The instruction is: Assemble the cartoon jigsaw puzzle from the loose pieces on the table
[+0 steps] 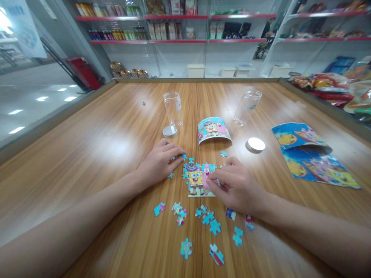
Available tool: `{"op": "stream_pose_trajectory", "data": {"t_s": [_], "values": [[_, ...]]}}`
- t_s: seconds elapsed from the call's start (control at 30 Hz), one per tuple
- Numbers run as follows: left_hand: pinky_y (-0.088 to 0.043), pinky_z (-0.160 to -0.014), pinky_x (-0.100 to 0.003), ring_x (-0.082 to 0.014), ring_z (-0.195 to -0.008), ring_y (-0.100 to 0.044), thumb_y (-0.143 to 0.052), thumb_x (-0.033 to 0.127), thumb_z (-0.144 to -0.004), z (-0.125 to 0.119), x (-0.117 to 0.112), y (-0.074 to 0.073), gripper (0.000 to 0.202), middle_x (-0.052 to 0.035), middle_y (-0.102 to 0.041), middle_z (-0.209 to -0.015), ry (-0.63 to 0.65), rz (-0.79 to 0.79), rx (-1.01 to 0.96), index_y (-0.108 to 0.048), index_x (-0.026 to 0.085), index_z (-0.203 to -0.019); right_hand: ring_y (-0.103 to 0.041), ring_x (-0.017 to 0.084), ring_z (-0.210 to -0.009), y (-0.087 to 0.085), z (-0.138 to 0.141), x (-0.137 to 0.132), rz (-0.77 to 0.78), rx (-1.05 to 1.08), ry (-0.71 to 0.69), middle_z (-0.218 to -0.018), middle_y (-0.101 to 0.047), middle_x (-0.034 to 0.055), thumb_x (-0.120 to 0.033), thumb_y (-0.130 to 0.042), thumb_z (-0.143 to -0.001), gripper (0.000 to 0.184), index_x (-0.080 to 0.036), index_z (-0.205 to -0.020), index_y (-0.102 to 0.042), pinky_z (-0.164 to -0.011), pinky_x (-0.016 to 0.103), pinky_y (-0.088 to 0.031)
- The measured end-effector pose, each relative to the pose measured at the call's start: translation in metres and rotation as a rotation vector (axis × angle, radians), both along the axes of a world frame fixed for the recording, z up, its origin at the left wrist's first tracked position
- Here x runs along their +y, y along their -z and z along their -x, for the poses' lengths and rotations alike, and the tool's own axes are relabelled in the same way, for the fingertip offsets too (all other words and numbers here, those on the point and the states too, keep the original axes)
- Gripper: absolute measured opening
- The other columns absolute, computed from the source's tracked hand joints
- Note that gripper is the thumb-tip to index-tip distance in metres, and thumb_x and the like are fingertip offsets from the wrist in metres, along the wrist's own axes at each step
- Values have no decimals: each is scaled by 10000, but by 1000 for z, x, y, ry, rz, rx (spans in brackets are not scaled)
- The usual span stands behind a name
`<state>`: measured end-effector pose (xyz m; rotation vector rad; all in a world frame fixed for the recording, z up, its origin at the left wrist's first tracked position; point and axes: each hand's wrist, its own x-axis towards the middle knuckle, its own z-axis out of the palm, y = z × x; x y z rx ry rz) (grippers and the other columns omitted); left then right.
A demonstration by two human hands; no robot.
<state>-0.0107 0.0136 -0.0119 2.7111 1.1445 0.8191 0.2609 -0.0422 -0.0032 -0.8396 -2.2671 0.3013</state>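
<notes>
A partly joined jigsaw puzzle (195, 179) with a yellow and a pink cartoon figure lies in the middle of the table. At its upper left, my left hand (160, 162) rests on the wood, thumb and forefinger closed around a small blue puzzle piece (183, 157). More pieces show partly under those fingers. Over the puzzle's right side is my right hand (236, 185), fingers bent and pinched at the pink figure; whatever they hold is hidden. Several loose pieces, among them a blue one (215, 227) and a greenish one (186, 248), lie scattered nearer to me.
Behind the puzzle stands a curved picture card (215, 129). Two clear jars (173, 110) are farther back, with a silver lid (169, 131) and a white lid (256, 144) before them. Blue picture sheets (315, 164) lie right. Stocked shelves (174, 17) line the wall.
</notes>
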Motion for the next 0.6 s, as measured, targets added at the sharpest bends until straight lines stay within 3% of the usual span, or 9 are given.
{"op": "stream_pose_trajectory", "data": {"t_s": [0.2,0.4,0.6], "values": [[-462,-857,-336,-180,-932,-571,-590,209,-951,-2,-4,-2,122,-45,-664,-965,11,21,-58,-670,188,-1041,-444,95,-513,-1,1,-1,3,-9,5,-558,-533,-47,-202,-601,-905,168,-149,-764,-674,-708,319,-294],[-465,-762,-257,-130,-823,-584,-651,236,-913,-5,-9,-1,99,-11,-659,-909,-111,158,-232,-642,186,-998,-452,99,-520,0,1,0,19,-19,12,-560,-541,-43,-213,-591,-912,184,-152,-757,-671,-713,322,-297],[-440,-678,-245,-112,-730,-554,-646,272,-913,-7,-7,1,86,1,-650,-864,-132,326,-208,-671,196,-946,-422,102,-524,1,0,-1,32,-50,16,-558,-533,-44,-213,-572,-917,202,-165,-736,-650,-724,325,-294]]}}
